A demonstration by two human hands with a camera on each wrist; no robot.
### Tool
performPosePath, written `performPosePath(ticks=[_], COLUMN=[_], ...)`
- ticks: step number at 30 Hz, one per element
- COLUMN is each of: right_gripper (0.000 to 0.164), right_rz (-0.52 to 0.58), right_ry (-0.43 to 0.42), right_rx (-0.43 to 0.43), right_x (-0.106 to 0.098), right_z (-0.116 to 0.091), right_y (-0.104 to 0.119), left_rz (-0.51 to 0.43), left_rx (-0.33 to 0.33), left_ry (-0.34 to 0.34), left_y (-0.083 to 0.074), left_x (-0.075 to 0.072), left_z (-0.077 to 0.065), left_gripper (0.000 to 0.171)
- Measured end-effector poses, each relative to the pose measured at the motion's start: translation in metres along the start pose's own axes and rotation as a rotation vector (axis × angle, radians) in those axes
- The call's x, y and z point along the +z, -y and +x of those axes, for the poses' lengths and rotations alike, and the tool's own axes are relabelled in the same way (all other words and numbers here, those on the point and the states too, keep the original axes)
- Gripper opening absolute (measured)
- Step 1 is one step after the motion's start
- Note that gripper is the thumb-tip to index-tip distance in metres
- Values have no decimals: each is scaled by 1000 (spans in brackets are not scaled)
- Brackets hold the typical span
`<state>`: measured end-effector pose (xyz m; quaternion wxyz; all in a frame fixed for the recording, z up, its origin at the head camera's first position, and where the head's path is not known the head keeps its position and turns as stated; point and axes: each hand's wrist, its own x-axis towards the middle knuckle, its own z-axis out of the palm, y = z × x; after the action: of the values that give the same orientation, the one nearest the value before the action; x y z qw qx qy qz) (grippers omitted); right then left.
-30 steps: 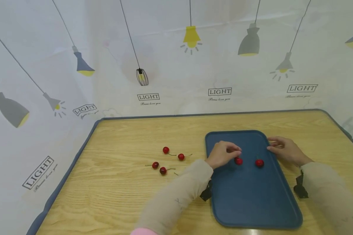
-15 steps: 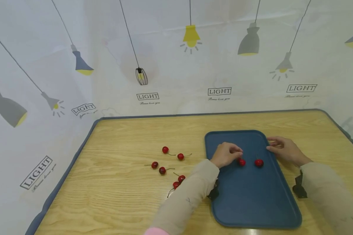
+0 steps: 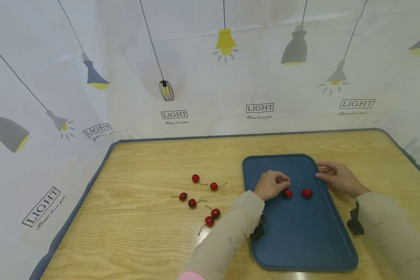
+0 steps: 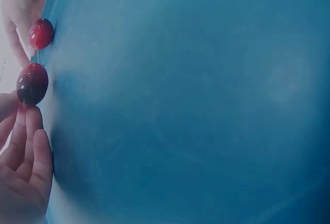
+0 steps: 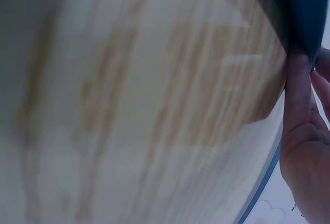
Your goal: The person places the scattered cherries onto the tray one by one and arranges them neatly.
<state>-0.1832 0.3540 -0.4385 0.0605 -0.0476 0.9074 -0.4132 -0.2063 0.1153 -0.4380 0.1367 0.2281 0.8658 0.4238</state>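
Observation:
Over the upper part of a blue tray, my left hand pinches a red cherry between thumb and fingertips. The left wrist view shows this cherry dark on its lower half, right at the fingertips. A second cherry with a stem lies on the tray just to its right. My right hand grips the tray's right rim near the far corner. In the right wrist view, the fingers meet the tray's edge; part of the hand is cut off by the frame.
Several cherries with stems, one of them a dark red cherry, lie loose on the wooden table left of the tray. Near my left sleeve is another cherry. A wall covering printed with lamps stands behind the table.
My left hand has moved slightly right with its cherry, closer to the other cherry on the tray. Two table cherries beside the left sleeve have come into view. The right hand stays at the rim.

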Motion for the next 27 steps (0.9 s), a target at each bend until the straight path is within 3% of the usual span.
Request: performPosePath(ticks=[19, 27], right_gripper=[55, 55], right_rz=[28, 19], right_ry=[13, 14], right_rx=[27, 16], right_x=[-1, -1], right_z=[1, 1], right_y=[1, -2], left_rz=[70, 36], left_rx=[-32, -24], left_ry=[-34, -31], left_y=[-7, -6], left_x=[3, 3], left_z=[0, 0], left_gripper=[13, 13])
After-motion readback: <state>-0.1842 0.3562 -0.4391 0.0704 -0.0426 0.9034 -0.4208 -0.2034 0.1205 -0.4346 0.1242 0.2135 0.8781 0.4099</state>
